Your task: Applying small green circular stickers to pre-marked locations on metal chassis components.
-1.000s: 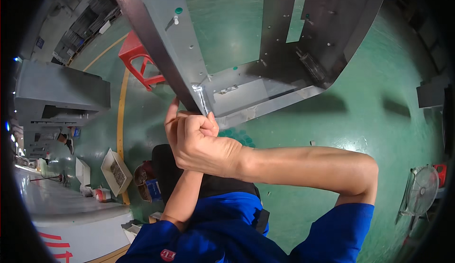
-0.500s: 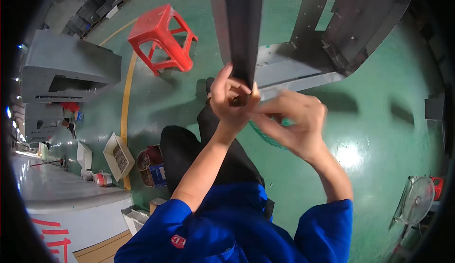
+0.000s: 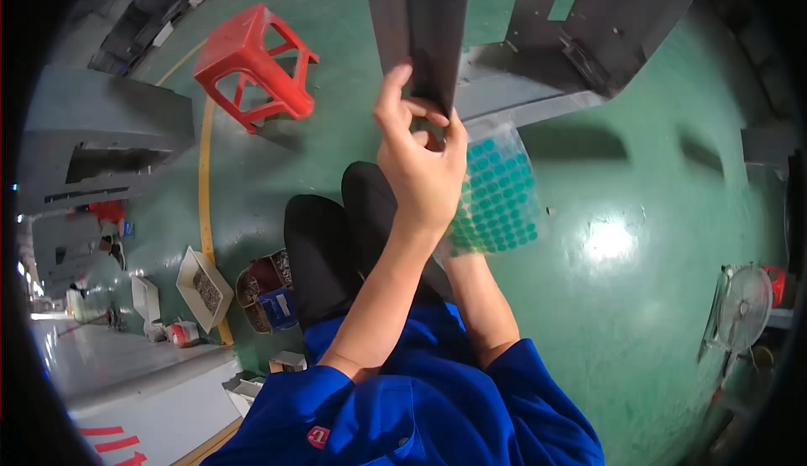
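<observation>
A long dark grey metal panel (image 3: 433, 33) comes down from the top centre to my hands. My left hand (image 3: 420, 159) is at its lower end, the index finger stretched up along the left side, another finger bent across the face, and the thumb at the right edge. Beside this hand lies a clear sheet of round green stickers (image 3: 500, 193), covering part of my right wrist. My right forearm (image 3: 479, 298) reaches up beneath the sheet. The right hand itself is hidden behind the sheet and my left hand, so its fingers do not show.
A large grey metal frame (image 3: 538, 105) stands right of the panel. On the left are a red plastic stool (image 3: 252, 58), a grey cabinet (image 3: 109, 121), and a white bin (image 3: 206, 289) and box (image 3: 267, 298) of small parts. A fan (image 3: 744, 306) stands at right.
My right hand has moved left, from beside my left hand to behind it and the sheet. The green sticker sheet, mostly covered before, now shows broadly. My left hand stays at the panel's end.
</observation>
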A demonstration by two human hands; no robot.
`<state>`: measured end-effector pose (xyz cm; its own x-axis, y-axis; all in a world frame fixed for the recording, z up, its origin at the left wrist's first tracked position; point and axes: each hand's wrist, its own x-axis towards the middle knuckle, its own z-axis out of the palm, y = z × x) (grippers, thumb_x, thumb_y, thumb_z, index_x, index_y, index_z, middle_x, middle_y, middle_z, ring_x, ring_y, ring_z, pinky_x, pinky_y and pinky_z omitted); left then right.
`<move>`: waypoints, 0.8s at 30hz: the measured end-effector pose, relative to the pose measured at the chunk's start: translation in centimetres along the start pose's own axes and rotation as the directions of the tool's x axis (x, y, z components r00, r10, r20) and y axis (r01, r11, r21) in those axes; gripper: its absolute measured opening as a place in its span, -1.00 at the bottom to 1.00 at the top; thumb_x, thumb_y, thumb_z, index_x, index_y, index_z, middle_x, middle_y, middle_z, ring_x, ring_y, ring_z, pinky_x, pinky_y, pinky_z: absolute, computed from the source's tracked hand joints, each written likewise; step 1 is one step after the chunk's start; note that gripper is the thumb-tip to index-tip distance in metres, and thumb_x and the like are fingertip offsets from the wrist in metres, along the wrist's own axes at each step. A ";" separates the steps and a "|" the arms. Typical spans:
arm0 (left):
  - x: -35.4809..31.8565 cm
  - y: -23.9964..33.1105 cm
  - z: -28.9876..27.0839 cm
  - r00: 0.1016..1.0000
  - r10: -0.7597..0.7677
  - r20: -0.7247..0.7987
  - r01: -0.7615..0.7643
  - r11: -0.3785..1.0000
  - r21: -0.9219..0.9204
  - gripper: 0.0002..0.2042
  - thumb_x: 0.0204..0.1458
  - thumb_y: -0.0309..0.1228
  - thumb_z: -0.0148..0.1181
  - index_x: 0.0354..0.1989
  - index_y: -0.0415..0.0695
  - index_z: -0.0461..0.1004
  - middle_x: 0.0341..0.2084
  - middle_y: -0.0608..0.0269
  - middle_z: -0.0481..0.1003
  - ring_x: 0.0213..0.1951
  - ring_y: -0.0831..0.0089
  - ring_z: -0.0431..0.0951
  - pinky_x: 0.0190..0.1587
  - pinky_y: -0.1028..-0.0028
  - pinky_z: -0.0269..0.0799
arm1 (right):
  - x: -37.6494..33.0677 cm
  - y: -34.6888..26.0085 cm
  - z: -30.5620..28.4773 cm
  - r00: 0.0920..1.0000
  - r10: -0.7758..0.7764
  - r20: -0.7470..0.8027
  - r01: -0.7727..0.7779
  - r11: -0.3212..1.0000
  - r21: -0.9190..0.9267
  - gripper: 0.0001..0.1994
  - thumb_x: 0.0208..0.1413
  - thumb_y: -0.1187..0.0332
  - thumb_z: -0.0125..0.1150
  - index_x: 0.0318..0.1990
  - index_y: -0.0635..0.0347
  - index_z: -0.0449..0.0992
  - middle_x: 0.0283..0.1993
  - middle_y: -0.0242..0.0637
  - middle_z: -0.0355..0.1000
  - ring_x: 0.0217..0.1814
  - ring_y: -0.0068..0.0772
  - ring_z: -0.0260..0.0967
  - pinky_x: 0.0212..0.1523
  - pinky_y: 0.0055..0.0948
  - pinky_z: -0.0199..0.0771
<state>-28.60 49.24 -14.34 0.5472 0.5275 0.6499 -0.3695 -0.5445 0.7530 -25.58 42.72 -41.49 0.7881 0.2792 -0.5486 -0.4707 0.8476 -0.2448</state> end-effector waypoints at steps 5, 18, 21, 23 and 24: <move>0.2 0.7 -0.4 0.995 -0.093 -0.046 0.087 0.990 -0.107 -0.30 -0.10 -0.77 0.17 0.21 -0.14 -0.03 -0.36 0.17 0.34 -0.34 0.50 0.40 -0.36 0.53 0.50 | -2.1 0.5 -1.2 0.998 0.033 -0.061 -0.040 0.991 -0.127 -0.70 0.19 0.44 -0.01 0.03 0.43 0.30 -0.23 -0.05 0.47 -0.25 -0.31 0.48 -0.29 -0.46 0.50; 1.8 -0.2 -0.1 0.989 0.128 0.076 -0.132 0.990 0.053 -0.27 -0.08 -0.73 0.13 0.27 -0.18 -0.11 0.07 -0.11 0.23 -0.09 0.26 0.43 -0.23 0.47 0.48 | -8.9 -28.5 10.9 0.415 -0.841 0.348 0.762 0.112 -0.638 -0.73 0.08 0.25 0.24 -0.49 0.30 0.56 -0.74 -0.37 0.27 -0.70 -0.64 0.13 -0.62 -0.59 0.12; 1.6 -0.6 -0.2 0.991 0.110 0.078 -0.117 0.990 0.080 -0.26 -0.08 -0.72 0.12 0.28 -0.18 -0.11 0.07 -0.15 0.22 -0.05 0.25 0.41 -0.20 0.46 0.48 | -7.7 -30.4 13.5 0.201 -0.851 0.484 0.940 0.028 -0.341 -0.81 0.17 0.36 0.14 -0.36 0.30 0.59 -0.56 -0.47 0.34 -0.55 -0.68 0.18 -0.50 -0.66 0.23; 1.5 -1.0 -0.4 0.988 0.127 0.083 -0.132 0.990 0.058 -0.26 -0.09 -0.72 0.12 0.28 -0.17 -0.12 0.07 -0.17 0.22 -0.04 0.24 0.41 -0.18 0.44 0.48 | -7.6 -30.7 15.0 0.221 -0.827 0.518 0.953 0.070 -0.294 -0.85 0.17 0.42 0.12 -0.32 0.32 0.56 -0.48 -0.42 0.39 -0.50 -0.64 0.26 -0.43 -0.63 0.31; 1.5 -1.3 -0.3 0.987 0.140 0.076 -0.145 0.987 0.062 -0.26 -0.08 -0.72 0.12 0.28 -0.18 -0.12 0.06 -0.17 0.23 -0.04 0.22 0.41 -0.17 0.42 0.47 | -7.5 -31.0 15.4 0.233 -0.811 0.537 0.955 0.087 -0.283 -0.87 0.17 0.45 0.11 -0.30 0.33 0.54 -0.44 -0.40 0.41 -0.47 -0.63 0.30 -0.39 -0.62 0.35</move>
<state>-27.51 50.92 -14.33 0.5454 0.3945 0.7395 -0.3980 -0.6545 0.6428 -10.78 21.30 -17.45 0.7782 -0.3795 0.5004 0.5998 0.2130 -0.7713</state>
